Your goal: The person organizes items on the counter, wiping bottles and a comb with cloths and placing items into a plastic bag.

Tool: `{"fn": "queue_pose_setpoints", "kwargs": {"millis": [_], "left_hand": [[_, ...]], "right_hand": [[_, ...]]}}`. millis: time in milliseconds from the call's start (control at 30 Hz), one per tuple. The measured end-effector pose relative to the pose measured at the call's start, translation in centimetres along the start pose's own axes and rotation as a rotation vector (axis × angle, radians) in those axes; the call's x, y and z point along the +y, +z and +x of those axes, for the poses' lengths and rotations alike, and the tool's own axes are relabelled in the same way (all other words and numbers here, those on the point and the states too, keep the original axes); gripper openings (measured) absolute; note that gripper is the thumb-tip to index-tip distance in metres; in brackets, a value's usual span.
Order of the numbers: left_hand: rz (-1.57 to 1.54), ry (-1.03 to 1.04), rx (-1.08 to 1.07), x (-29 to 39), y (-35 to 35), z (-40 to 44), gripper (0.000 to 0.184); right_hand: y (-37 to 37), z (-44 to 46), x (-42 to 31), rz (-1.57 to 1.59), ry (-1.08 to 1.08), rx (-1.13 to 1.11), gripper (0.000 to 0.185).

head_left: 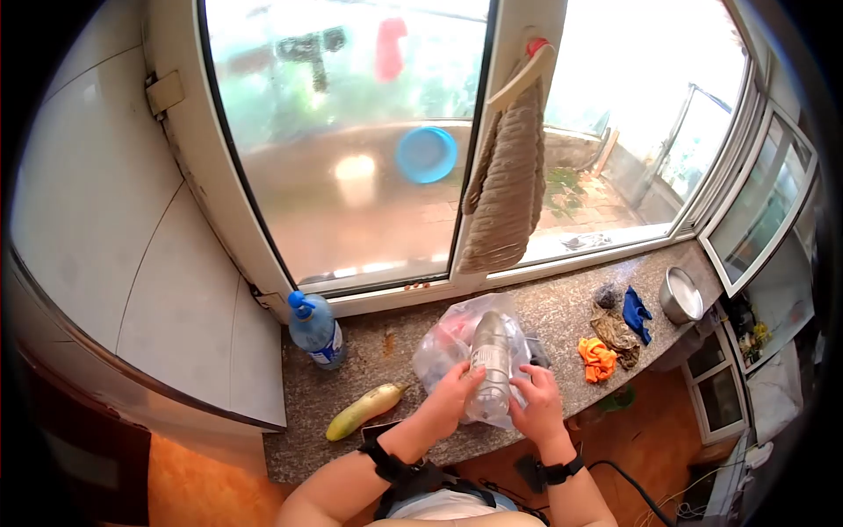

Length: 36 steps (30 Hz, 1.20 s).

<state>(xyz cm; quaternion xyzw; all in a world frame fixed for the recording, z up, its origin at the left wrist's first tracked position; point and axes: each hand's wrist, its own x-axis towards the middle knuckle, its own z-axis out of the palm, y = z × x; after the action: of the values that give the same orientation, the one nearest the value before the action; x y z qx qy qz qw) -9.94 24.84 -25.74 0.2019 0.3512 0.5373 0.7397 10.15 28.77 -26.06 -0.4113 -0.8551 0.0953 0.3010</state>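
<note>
Over the near side of the table (553, 309), the left hand (452, 397) is gripping the clear bottle (492, 358) from its left, while the right hand (537, 400) is curling its fingers at the bottle's near right side; whether they are pinching the bottle or only loose plastic, I cannot tell. The bottle is pointing from near to far, overlapping the plastic bag (432, 358). Handling it well is probably asking for the left hand to be steadying the wall without denting it, with the right fingers working lightly and the film staying out of the way. Nearer left, the forearm is partly covering a dark object beside the pale green vegetable (364, 411). The bottle is hiding part of the bag, whose pinkish contents are blurring through the film, and a dark item right of it is showing only partly. Farthest off, hazy glass is softening the blue basin (427, 155).
</note>
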Motion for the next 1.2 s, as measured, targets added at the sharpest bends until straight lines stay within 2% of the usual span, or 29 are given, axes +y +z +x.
{"fn": "queue_pose_setpoints", "kwargs": {"millis": [67,133,200,233,267,300,333,367,433,467,533,600,667,700,767,800,833,900,933,1000,1133,1167,1200], "left_hand": [[-0.007,-0.017,0.015,-0.8,1.3,0.8,0.044],[0.090,-0.139,0.257,-2.3,1.7,1.6,0.044],[0.149,-0.071,0.343,-3.4,1.5,2.9,0.047],[0.207,-0.002,0.425,-4.0,1.1,3.7,0.050],[0.206,0.001,0.432,-4.8,0.2,4.7,0.050],[0.239,0.105,0.395,-5.7,-1.1,5.6,0.054],[0.272,0.211,0.357,-6.5,-2.1,6.4,0.058],[0.273,0.215,0.370,-7.0,-2.7,6.7,0.058],[0.466,0.191,0.245,-8.1,-4.1,6.9,0.071],[0.462,0.195,0.266,-9.1,-5.3,7.3,0.071],[0.954,0.365,0.197,-10.3,-7.0,8.1,0.074],[1.323,0.154,0.208,-6.4,-2.6,4.9,0.063],[1.552,0.099,0.175,-3.9,-1.3,3.6,0.048],[1.547,0.100,0.207,-2.5,-1.1,3.1,0.048],[1.814,0.062,0.208,-0.2,-0.9,2.2,0.040],[1.809,0.058,0.229,0.9,-0.8,1.6,0.040],[1.890,0.164,0.311,1.9,-0.9,0.8,0.037],[2.013,0.376,0.458,2.7,-1.3,-0.9,0.029],[2.007,0.376,0.453,2.8,-1.4,-1.7,0.029],[1.926,0.697,0.427,2.8,-1.4,-3.2,0.019],[1.698,0.650,0.408,1.7,-0.9,-5.9,0.011],[1.580,0.759,0.398,1.3,-1.1,-6.0,0.011],[1.457,0.860,0.390,0.9,-1.3,-6.2,0.012]], "right_hand": [[-0.4,-1.1,0.8,0.034,0.061,-0.036,0.033],[-0.9,-1.6,1.1,0.012,0.070,-0.025,0.036],[-0.8,-2.2,1.8,-0.004,0.075,-0.013,0.039],[-0.5,-2.6,2.4,0.110,0.125,-0.071,0.042],[-0.4,-2.7,2.8,0.223,0.175,-0.132,0.045],[-0.7,-2.8,2.7,0.301,0.326,-0.280,0.039],[-0.4,-3.0,2.9,0.308,0.320,-0.286,0.039],[0.0,-3.4,3.1,0.425,0.297,-0.266,0.035],[0.8,-3.8,3.0,0.716,0.328,-0.257,0.020],[0.4,-3.6,2.5,0.727,0.319,-0.274,0.020],[-1.2,-2.6,0.9,1.065,0.454,-0.315,0.016],[-1.9,-1.8,0.2,1.122,0.448,-0.318,0.014],[-2.0,-1.1,0.3,1.125,0.400,-0.272,0.014],[-2.1,-0.8,0.4,1.098,0.406,-0.222,0.011],[-1.8,-0.4,1.3,1.074,0.430,-0.078,0.009],[-1.7,-0.4,2.0,1.059,0.451,-0.024,0.009],[-1.5,-0.3,2.4,1.064,0.445,-0.037,0.009],[-1.4,-0.4,2.8,1.058,0.433,0.090,0.009],[-1.4,-0.2,2.7,1.051,0.436,0.089,0.009],[-1.6,0.4,2.3,1.041,0.396,0.208,0.008],[-1.7,1.7,1.9,0.998,0.355,0.289,0.007],[-1.8,1.8,2.3,0.989,0.357,0.291,0.007],[-1.9,1.9,2.9,0.899,0.302,0.177,0.006]]}}
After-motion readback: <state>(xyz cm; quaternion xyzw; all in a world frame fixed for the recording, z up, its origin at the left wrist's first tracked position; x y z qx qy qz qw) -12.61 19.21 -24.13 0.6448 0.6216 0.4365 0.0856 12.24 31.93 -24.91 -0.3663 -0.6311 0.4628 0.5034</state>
